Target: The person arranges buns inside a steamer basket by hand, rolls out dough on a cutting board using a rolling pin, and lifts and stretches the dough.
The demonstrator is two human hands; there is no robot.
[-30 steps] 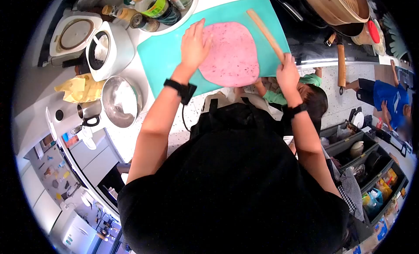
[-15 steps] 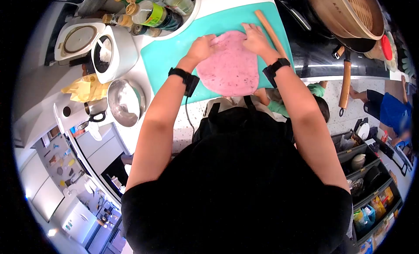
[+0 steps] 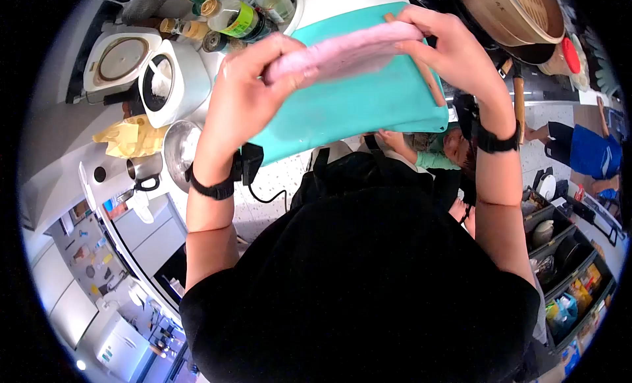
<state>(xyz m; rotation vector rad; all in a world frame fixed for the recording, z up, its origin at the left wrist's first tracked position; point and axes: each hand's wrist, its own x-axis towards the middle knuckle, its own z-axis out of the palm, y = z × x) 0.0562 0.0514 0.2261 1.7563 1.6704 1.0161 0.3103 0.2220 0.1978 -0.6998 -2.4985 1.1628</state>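
A pink sheet of dough (image 3: 349, 52) hangs in the air between my hands, its near face slightly blurred. My left hand (image 3: 253, 86) pinches its left end between thumb and fingers. At the opposite end, my right hand (image 3: 454, 50) grips the dough the same way. Below lies a teal mat (image 3: 355, 109) with faint marks on its surface. A wooden rolling pin (image 3: 431, 86) rests along the mat's right side, its upper part partly hidden behind my right hand and the dough.
Left of the mat stand an open white rice cooker (image 3: 187, 86), a metal bowl (image 3: 176, 149) and several bottles (image 3: 234, 19). A bamboo steamer (image 3: 507, 14) sits on the stove at right. Close to the mat's near edge is another person's hand (image 3: 393, 140); a person in blue (image 3: 596, 149) is farther right.
Both hands have lifted the dough off the mat and moved apart, stretching it sideways nearer the camera. The small person beside me has leaned into clearer view.
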